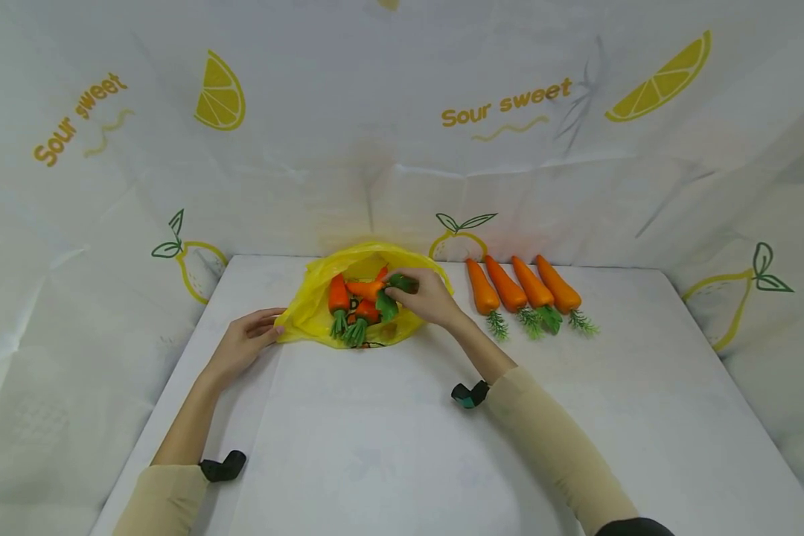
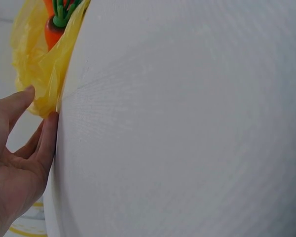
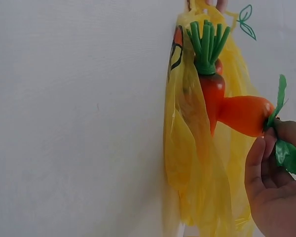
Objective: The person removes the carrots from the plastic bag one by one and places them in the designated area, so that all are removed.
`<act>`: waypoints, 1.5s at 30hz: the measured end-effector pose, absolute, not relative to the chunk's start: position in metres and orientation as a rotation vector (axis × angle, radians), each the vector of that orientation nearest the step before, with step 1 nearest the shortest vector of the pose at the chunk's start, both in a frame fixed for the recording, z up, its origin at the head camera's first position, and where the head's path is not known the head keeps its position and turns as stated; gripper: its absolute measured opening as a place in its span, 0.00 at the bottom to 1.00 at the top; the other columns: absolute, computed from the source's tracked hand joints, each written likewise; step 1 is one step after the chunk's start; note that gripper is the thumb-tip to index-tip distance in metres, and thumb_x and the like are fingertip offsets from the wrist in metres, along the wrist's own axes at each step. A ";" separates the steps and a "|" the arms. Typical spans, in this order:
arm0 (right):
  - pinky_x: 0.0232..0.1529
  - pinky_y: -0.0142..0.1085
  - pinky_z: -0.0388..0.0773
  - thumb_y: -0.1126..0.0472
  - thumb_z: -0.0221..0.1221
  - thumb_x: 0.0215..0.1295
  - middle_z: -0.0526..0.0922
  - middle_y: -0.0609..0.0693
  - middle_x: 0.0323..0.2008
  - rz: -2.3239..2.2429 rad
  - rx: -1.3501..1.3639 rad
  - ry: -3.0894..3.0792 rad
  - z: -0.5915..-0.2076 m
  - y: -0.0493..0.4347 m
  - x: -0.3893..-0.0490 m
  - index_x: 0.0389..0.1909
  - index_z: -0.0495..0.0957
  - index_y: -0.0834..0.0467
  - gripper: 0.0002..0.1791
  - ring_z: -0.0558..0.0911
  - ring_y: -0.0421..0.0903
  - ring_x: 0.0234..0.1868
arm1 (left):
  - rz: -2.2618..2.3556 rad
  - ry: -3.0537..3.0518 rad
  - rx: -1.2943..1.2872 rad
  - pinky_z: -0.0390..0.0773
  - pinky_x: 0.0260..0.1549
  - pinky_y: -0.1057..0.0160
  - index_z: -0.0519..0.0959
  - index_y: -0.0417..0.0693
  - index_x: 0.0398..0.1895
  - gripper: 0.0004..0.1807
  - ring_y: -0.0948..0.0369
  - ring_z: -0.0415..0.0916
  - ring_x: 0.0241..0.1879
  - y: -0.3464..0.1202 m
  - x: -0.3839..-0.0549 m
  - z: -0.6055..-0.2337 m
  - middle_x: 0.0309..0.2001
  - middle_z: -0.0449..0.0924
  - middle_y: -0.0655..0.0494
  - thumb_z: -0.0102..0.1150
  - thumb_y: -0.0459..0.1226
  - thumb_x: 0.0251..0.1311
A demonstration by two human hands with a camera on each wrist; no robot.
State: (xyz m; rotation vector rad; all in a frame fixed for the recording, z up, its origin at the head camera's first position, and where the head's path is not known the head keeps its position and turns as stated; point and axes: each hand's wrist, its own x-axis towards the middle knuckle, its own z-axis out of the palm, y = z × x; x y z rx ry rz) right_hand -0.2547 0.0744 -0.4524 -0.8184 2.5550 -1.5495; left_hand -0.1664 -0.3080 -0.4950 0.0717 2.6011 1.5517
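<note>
A yellow plastic bag (image 1: 301, 316) lies with its mouth spread toward me. Inside it show several toy carrots, among them a red-orange carrot (image 1: 338, 294) with thick green stems. My right hand (image 1: 425, 294) pinches another orange carrot (image 3: 246, 114) at its leafy top, over the bag's mouth. The narrow end of this carrot passes behind a stemmed carrot (image 3: 212, 94) in the right wrist view. At the bag's left edge, my left hand (image 1: 244, 342) holds the plastic between thumb and fingers; the left wrist view shows the thumb (image 2: 24, 98) against it.
To the right of the bag, several orange carrots (image 1: 509, 286) lie side by side on the white table (image 1: 375, 424), leaves toward me. A white printed sheet (image 1: 335, 134) hangs behind the table and along its sides.
</note>
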 end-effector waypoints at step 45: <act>0.35 0.35 0.70 0.41 0.71 0.67 0.81 0.47 0.27 -1.318 -0.431 2.589 -0.458 0.112 -0.242 0.36 0.89 0.56 0.21 0.74 0.48 0.36 | 1.594 2.571 0.105 0.79 0.53 0.82 0.76 0.47 0.76 0.27 0.37 0.78 0.71 -0.310 -0.168 -0.497 0.74 0.76 0.35 0.63 0.45 0.79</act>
